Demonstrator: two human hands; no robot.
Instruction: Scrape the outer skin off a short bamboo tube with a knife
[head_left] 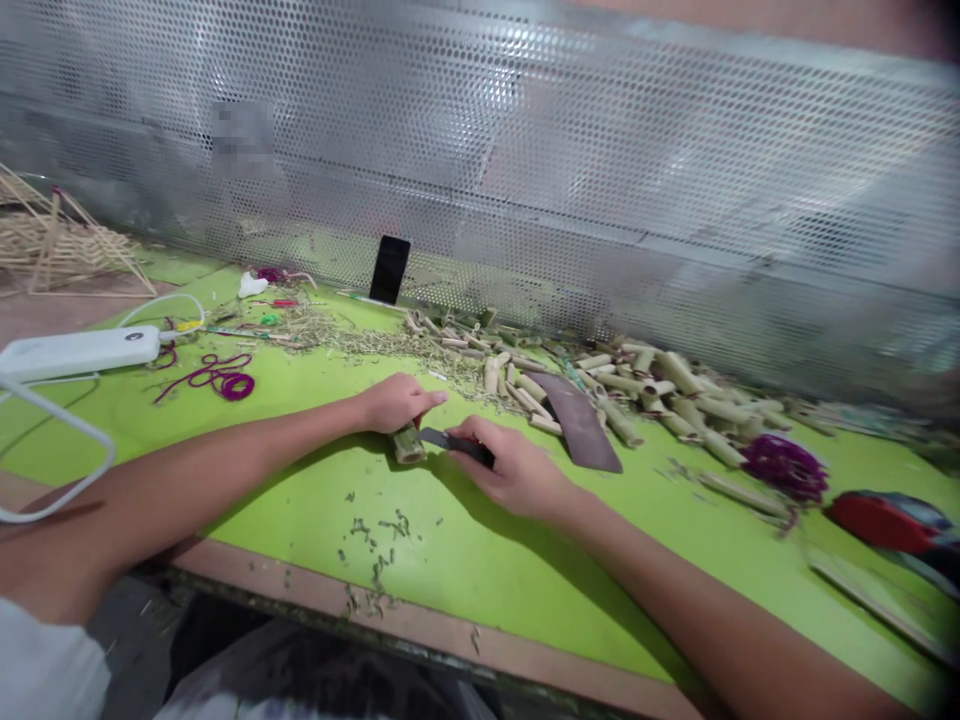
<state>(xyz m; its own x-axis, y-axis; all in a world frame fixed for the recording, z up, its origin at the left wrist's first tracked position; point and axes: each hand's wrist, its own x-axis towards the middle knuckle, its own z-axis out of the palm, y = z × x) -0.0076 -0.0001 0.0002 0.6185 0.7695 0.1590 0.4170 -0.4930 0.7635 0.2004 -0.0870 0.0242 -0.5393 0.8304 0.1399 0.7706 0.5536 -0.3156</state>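
Observation:
My left hand is closed on a short green bamboo piece that rests on the green table. My right hand grips a small dark knife, its blade tip touching the end of the bamboo piece. Both forearms reach in from the near edge. Small green shavings lie scattered on the table just in front of my hands.
A heap of cut bamboo sections and a dark flat blade lie behind my right hand. A black phone leans on the perforated metal wall. White power bank, purple cord, purple bundle, red tool.

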